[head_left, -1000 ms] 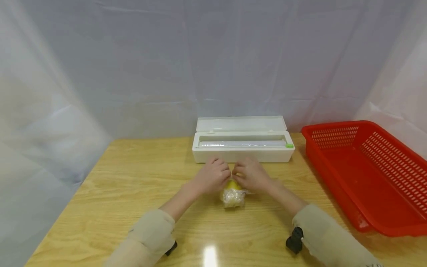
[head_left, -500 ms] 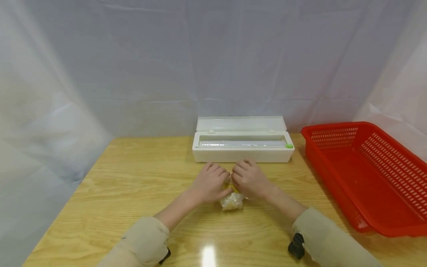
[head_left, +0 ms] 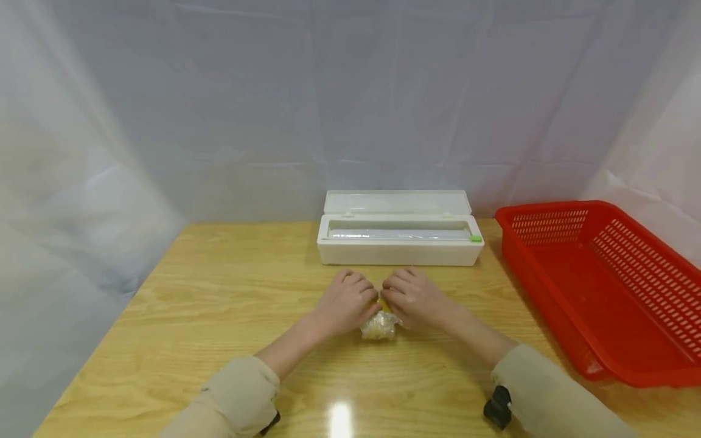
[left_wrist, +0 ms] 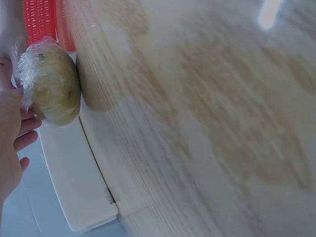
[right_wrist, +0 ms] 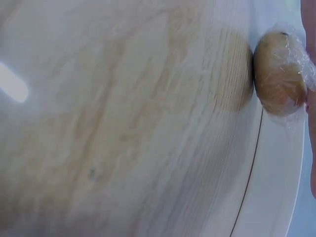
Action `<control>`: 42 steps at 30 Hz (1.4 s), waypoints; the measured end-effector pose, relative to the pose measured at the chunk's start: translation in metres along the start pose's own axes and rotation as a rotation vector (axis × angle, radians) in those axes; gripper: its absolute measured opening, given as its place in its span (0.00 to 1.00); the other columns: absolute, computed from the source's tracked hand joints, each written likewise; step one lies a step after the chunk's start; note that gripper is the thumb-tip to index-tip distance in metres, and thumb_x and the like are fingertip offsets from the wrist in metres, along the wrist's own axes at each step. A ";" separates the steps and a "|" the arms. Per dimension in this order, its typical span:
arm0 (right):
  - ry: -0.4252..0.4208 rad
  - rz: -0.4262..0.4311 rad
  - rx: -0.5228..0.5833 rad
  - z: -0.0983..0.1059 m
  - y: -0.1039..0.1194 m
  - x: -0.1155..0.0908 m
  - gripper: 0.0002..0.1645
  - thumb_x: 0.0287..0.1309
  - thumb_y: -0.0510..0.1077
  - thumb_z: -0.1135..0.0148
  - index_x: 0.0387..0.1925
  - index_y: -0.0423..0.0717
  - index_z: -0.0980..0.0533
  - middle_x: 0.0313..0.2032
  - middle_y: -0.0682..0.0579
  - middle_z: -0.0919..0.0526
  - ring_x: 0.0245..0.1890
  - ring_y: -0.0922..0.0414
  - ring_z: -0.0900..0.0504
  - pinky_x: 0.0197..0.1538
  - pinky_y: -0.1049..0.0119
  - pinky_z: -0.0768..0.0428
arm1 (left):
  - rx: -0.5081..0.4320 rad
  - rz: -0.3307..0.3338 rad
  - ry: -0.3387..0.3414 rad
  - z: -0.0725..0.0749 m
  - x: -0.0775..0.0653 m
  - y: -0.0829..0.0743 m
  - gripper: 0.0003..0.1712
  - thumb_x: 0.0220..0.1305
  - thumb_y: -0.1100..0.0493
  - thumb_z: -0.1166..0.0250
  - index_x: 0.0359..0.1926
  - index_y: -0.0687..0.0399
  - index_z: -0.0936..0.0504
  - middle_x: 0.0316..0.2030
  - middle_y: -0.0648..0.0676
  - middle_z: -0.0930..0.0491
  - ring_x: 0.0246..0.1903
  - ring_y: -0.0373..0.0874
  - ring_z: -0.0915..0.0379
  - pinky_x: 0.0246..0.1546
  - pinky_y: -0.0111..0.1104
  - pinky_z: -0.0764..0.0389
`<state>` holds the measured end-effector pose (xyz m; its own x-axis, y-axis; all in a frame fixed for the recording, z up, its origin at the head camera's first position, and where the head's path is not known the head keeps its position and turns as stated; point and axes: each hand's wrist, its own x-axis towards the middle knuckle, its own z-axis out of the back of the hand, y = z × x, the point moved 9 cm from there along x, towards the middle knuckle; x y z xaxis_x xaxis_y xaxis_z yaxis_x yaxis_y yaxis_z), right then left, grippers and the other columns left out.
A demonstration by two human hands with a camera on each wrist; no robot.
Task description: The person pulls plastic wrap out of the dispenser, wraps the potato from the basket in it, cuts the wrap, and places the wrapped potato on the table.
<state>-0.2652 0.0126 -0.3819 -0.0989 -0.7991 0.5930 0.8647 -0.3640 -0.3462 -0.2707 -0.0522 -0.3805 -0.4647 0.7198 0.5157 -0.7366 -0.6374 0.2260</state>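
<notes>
A yellowish-brown potato (left_wrist: pixel 58 91) is wrapped in clear cling film (head_left: pixel 379 327) on the wooden table, in front of the white box. My left hand (head_left: pixel 346 304) and right hand (head_left: pixel 417 299) meet over it from either side with bent fingers. Both pinch the bunched film on top of the potato; the fingertips are mostly hidden in the head view. In the left wrist view, the gathered film (left_wrist: pixel 29 69) runs up to the fingers. The right wrist view has the wrapped potato (right_wrist: pixel 279 81) beside the edge of my right hand (right_wrist: pixel 311 128).
Behind my hands stands a white cling film dispenser (head_left: pixel 400 253), its lid (head_left: pixel 398 202) raised. A film roll (head_left: pixel 400 234) lies inside, and a green cutter (head_left: pixel 475 239) sits at its right end. A red plastic basket (head_left: pixel 539 304) stands on the right. White sheeting surrounds the table.
Both hands have lowered and closed in around the top of the potato, covering more of it. The wrapped potato has shifted slightly. The dispenser and basket stay put.
</notes>
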 end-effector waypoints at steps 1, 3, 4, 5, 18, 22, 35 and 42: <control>0.012 -0.004 0.018 0.000 0.000 -0.001 0.06 0.46 0.39 0.40 0.29 0.42 0.19 0.32 0.50 0.19 0.36 0.53 0.22 0.41 0.61 0.25 | 0.003 -0.008 -0.008 0.001 0.000 0.000 0.10 0.55 0.49 0.35 0.30 0.50 0.16 0.32 0.47 0.18 0.39 0.43 0.25 0.48 0.39 0.30; 0.033 -0.009 0.036 -0.001 0.000 -0.002 0.09 0.45 0.40 0.37 0.31 0.42 0.19 0.33 0.50 0.19 0.37 0.53 0.22 0.41 0.62 0.24 | 0.014 -0.028 -0.026 0.003 0.000 -0.002 0.10 0.54 0.50 0.34 0.29 0.50 0.16 0.31 0.47 0.18 0.38 0.42 0.25 0.48 0.39 0.30; 0.041 -0.008 0.035 -0.002 0.001 -0.003 0.10 0.44 0.40 0.36 0.32 0.42 0.19 0.33 0.50 0.19 0.37 0.53 0.22 0.42 0.62 0.25 | 0.017 -0.037 -0.036 0.004 0.000 -0.003 0.09 0.54 0.50 0.34 0.28 0.50 0.16 0.30 0.47 0.18 0.37 0.42 0.25 0.48 0.39 0.30; 0.046 -0.003 0.031 -0.002 0.001 -0.004 0.11 0.44 0.40 0.36 0.33 0.42 0.19 0.33 0.50 0.19 0.37 0.53 0.22 0.42 0.62 0.25 | 0.024 -0.045 -0.042 0.004 0.000 -0.004 0.09 0.54 0.50 0.34 0.27 0.50 0.16 0.29 0.47 0.18 0.37 0.42 0.25 0.47 0.38 0.30; 0.283 -0.568 0.270 -0.025 -0.063 -0.018 0.16 0.55 0.43 0.38 0.43 0.38 0.22 0.40 0.45 0.19 0.43 0.48 0.24 0.49 0.54 0.27 | 0.039 -0.052 0.084 -0.003 -0.009 -0.016 0.37 0.49 0.27 0.42 0.41 0.56 0.19 0.40 0.51 0.19 0.45 0.46 0.28 0.53 0.44 0.33; 0.385 -0.617 0.337 -0.039 -0.069 -0.021 0.18 0.59 0.47 0.41 0.44 0.37 0.22 0.39 0.46 0.19 0.43 0.49 0.24 0.49 0.54 0.28 | 0.066 -0.065 0.110 -0.005 -0.011 -0.017 0.38 0.48 0.27 0.42 0.43 0.55 0.20 0.42 0.51 0.20 0.47 0.46 0.29 0.55 0.44 0.34; 0.343 -0.617 0.339 -0.046 -0.060 -0.013 0.05 0.54 0.39 0.39 0.28 0.42 0.20 0.27 0.54 0.20 0.30 0.57 0.24 0.37 0.64 0.24 | 0.058 -0.090 0.112 -0.004 -0.011 -0.019 0.39 0.48 0.28 0.41 0.45 0.57 0.21 0.43 0.52 0.21 0.48 0.47 0.31 0.56 0.43 0.36; 0.262 -0.543 0.191 -0.027 -0.047 -0.001 0.04 0.51 0.40 0.37 0.25 0.43 0.19 0.24 0.54 0.21 0.28 0.56 0.24 0.36 0.60 0.26 | 0.069 -0.089 0.145 -0.005 -0.007 -0.018 0.38 0.48 0.28 0.40 0.44 0.57 0.21 0.43 0.52 0.22 0.47 0.46 0.31 0.56 0.43 0.35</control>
<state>-0.3188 0.0177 -0.3857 -0.6447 -0.6238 0.4419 0.7276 -0.6780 0.1044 -0.2561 -0.0442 -0.3922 -0.4684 0.8033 0.3679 -0.7449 -0.5830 0.3245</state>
